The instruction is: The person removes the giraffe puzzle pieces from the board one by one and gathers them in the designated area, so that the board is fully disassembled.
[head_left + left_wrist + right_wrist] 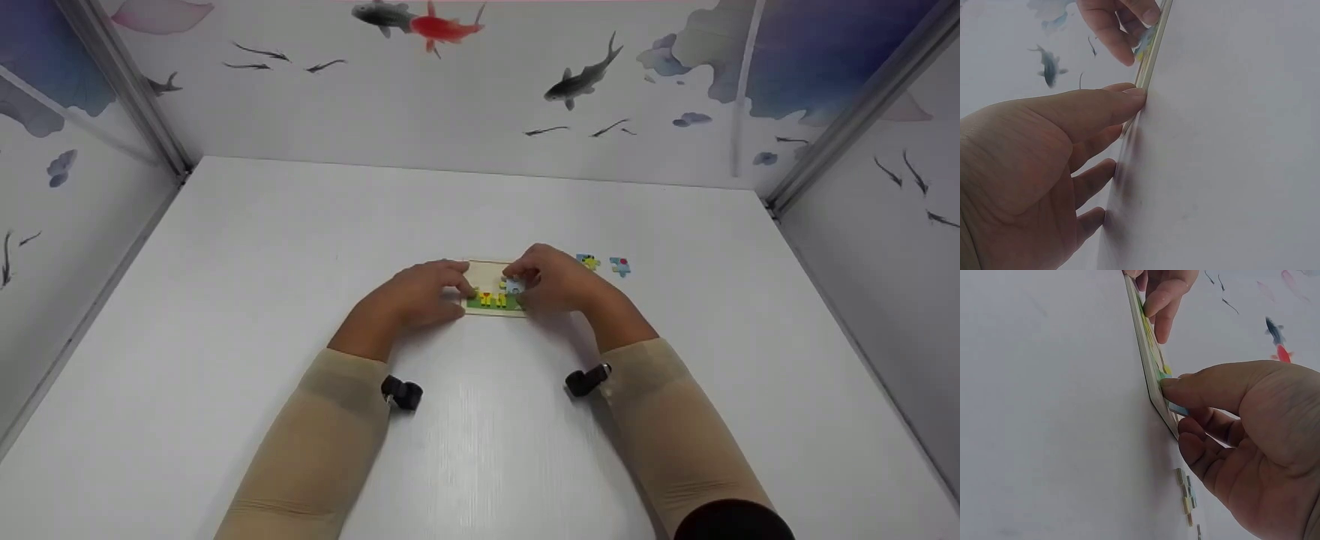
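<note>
A small jigsaw board (487, 271) with a pale frame lies flat on the table, with green and yellow pieces (487, 301) along its near side. My left hand (424, 294) holds the board's left end, thumb at the near edge and a finger reaching over the pieces. At the right end, my right hand (559, 279) pinches a light blue puzzle piece (1178, 409) between thumb and fingers. That piece sits tilted against the board in the right wrist view. My fingers partly hide the board's right side.
Loose puzzle pieces (587, 262) lie right of the board, including a blue one with a red spot (620, 265). A bit of blue (444, 261) peeks out behind the left hand. Walls with painted fish (585, 75) enclose the white table (480, 450).
</note>
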Demonstrator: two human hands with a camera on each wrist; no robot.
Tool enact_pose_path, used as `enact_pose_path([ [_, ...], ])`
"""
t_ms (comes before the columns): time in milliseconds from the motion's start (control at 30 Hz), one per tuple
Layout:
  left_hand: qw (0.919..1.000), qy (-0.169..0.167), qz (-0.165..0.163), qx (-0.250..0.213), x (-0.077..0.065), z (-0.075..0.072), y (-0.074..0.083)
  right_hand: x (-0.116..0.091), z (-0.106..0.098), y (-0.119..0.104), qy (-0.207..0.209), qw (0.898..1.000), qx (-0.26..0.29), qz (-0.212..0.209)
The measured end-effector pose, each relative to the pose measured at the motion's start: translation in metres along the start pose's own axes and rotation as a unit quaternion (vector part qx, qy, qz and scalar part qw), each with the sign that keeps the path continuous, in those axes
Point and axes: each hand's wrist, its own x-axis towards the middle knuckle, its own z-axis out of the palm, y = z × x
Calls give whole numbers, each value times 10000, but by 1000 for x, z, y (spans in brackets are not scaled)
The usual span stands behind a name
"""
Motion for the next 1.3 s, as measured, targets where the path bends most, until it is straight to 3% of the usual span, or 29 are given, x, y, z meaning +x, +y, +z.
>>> enact_pose_path([
  [333,10000,20,-38,-31,0,2,1,0,-2,3,11,9999,-140,-64],
  [767,10000,7,-55,-62,-1,0,1,1,-1,2,33,9999,91,109],
  [1300,9999,-13,-137,-90,1,1,2,1,-4,9,142,9994,314,-20],
])
